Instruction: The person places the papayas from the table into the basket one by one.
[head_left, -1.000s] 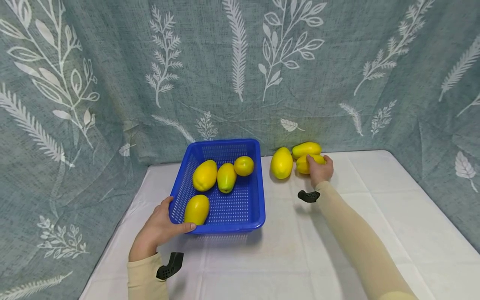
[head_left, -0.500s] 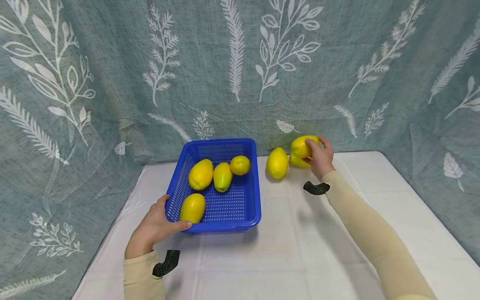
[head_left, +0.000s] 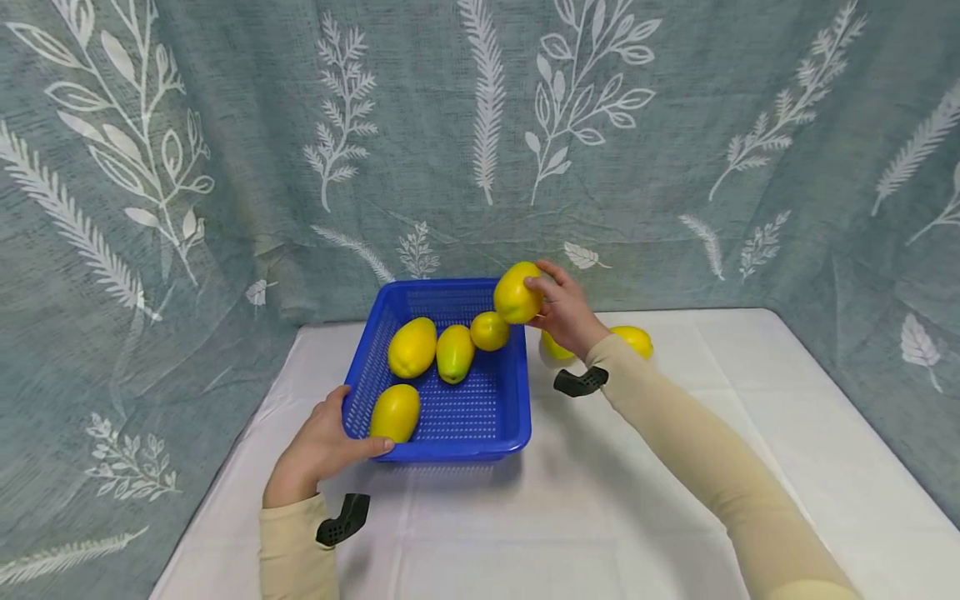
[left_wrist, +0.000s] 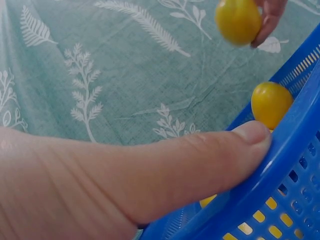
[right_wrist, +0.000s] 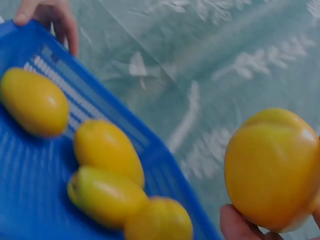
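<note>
Seen from the head view, with the basket as the dial, the left hand stays at eight o'clock, thumb on the near rim, fingers over the side, gripping the corner of the blue basket. Four fruits lie inside, one near that thumb. Further right, the held fruit has swung over from the table to between one and two o'clock; that puts it up by the rim, seemingly not yet inside. The right hand pinches it from its three o'clock side, thumb and fingers around it. Beyond, near three o'clock, two more fruits rest on the table, partly hidden by that hand and sleeve.
</note>
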